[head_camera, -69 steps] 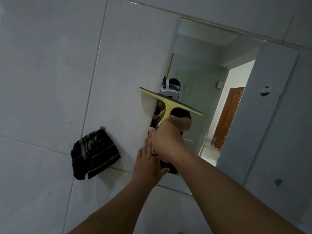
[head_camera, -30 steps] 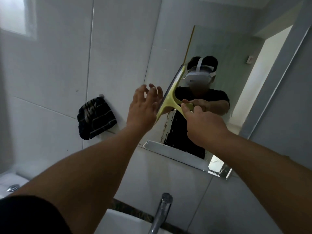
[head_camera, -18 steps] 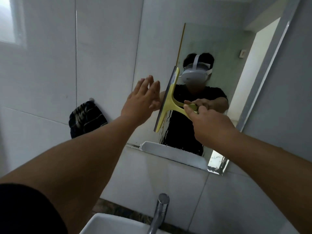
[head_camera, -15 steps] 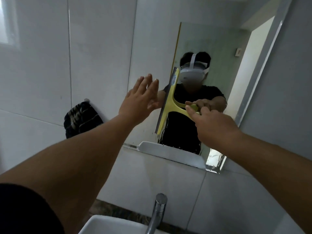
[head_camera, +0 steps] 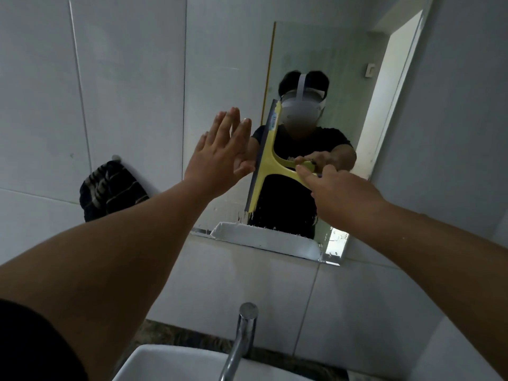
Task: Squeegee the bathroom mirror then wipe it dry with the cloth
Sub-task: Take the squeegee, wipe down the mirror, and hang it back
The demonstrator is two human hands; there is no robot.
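Observation:
The wall mirror [head_camera: 225,59] fills the upper middle and shows streaks and drips near its lower edge. A yellow squeegee [head_camera: 265,158] stands with its blade nearly upright against the glass. My right hand [head_camera: 338,193] grips its handle from the right. My left hand [head_camera: 220,158] is raised flat with fingers spread, just left of the blade, at the mirror's surface. A dark striped cloth [head_camera: 110,188] hangs from a hook on the tiled wall, left of the mirror.
A white basin [head_camera: 170,364] and a chrome tap [head_camera: 242,339] sit below, in front of the tiled wall. The mirror reflects a person wearing a headset and an open doorway.
The squeegee went from blade across, high on the glass, to blade upright lower down. My left hand rose flat beside it. The view dropped, and basin and tap came in.

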